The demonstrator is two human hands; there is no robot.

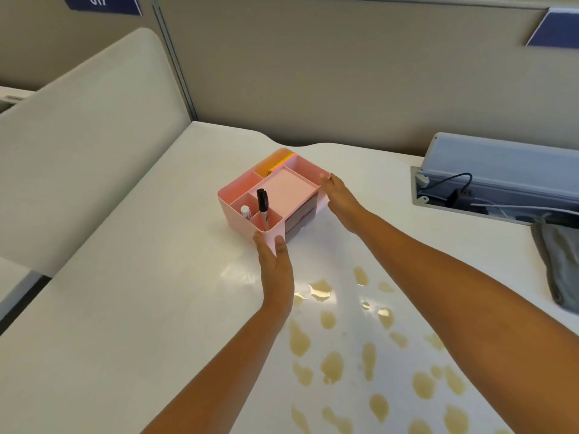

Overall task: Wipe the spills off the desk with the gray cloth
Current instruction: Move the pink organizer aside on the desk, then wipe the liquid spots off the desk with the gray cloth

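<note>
Several yellowish-brown spills dot the white desk in the near middle, between and under my forearms. The gray cloth lies crumpled at the desk's right edge, away from both hands. A pink desk organizer stands beyond the spills. My left hand grips its near corner. My right hand presses against its right side.
The organizer holds a black marker, a white-capped pen and orange sticky notes. A cable tray with its gray lid raised and wires inside sits at the back right. A beige partition wall runs behind the desk, with a curved white divider on the left.
</note>
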